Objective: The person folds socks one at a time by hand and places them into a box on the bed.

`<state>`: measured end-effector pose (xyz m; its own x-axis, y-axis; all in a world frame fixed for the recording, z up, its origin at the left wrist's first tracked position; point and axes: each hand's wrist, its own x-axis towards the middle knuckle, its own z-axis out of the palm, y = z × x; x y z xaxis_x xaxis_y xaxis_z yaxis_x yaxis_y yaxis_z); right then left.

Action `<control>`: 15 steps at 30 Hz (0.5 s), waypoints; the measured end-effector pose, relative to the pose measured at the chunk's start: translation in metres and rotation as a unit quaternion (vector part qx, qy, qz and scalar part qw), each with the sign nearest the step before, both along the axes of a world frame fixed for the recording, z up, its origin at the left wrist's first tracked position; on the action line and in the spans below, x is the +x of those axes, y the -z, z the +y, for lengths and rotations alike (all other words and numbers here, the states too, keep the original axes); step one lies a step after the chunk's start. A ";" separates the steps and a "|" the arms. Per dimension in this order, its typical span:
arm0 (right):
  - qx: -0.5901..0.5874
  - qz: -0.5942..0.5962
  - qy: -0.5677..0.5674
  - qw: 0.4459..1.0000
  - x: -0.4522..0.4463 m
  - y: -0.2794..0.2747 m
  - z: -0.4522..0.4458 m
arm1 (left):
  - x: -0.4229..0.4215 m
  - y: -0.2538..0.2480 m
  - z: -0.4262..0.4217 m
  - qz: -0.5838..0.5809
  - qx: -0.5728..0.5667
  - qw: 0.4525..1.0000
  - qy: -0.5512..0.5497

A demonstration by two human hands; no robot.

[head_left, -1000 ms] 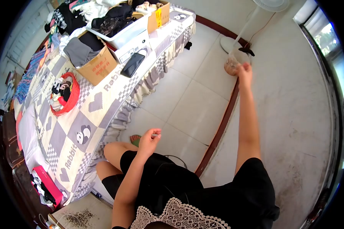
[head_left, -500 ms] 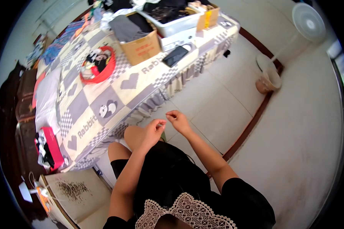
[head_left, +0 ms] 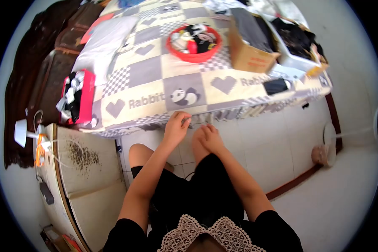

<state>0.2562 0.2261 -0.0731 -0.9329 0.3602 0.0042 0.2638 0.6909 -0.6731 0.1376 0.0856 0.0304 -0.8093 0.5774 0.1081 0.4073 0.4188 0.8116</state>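
Note:
My left hand (head_left: 176,128) hovers just off the near edge of the bed, its fingers curled in toward the thumb. Whatever lies between those fingertips, if anything, is too small to make out. Over my right knee, my right hand (head_left: 211,137) has its fingers loosely bent and slightly apart, with nothing visible in them. A gap separates the two hands. Closest beyond them is the bed (head_left: 149,86), its patterned cover showing a panda and hearts. A red basket (head_left: 193,56) of small cloth items stands farther back on it.
A pink box (head_left: 87,96) of clothes and a pillow (head_left: 103,46) are at the bed's left. To the right are a cardboard box (head_left: 252,59), a white bin (head_left: 296,63) and a phone (head_left: 276,86). A cabinet (head_left: 96,201) stands at lower left, a fan (head_left: 329,136) by the wall.
The view has swung right-side-down toward the bed's front, bringing the bed square ahead. My hands have moved slightly apart, and the right one has come down over my knee.

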 end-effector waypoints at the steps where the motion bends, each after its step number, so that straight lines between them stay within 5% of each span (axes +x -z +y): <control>1: 0.001 -0.070 0.000 0.998 -0.004 -0.004 0.003 | -0.014 0.002 -0.012 0.020 -0.019 0.999 -0.028; 5: 0.046 -0.160 -0.026 0.986 -0.019 -0.025 -0.006 | -0.085 0.034 -0.069 0.190 -0.087 0.969 -0.130; 7: 0.244 -0.161 -0.071 0.954 -0.028 -0.025 -0.014 | -0.124 0.043 -0.088 0.221 -0.147 0.944 -0.198; 11: 0.214 -0.157 -0.131 0.955 -0.048 -0.025 -0.010 | -0.185 0.068 -0.097 0.232 -0.194 0.914 -0.270; 15: 0.037 -0.194 -0.130 0.972 -0.085 -0.019 0.006 | -0.211 0.110 -0.091 0.183 -0.308 0.885 -0.297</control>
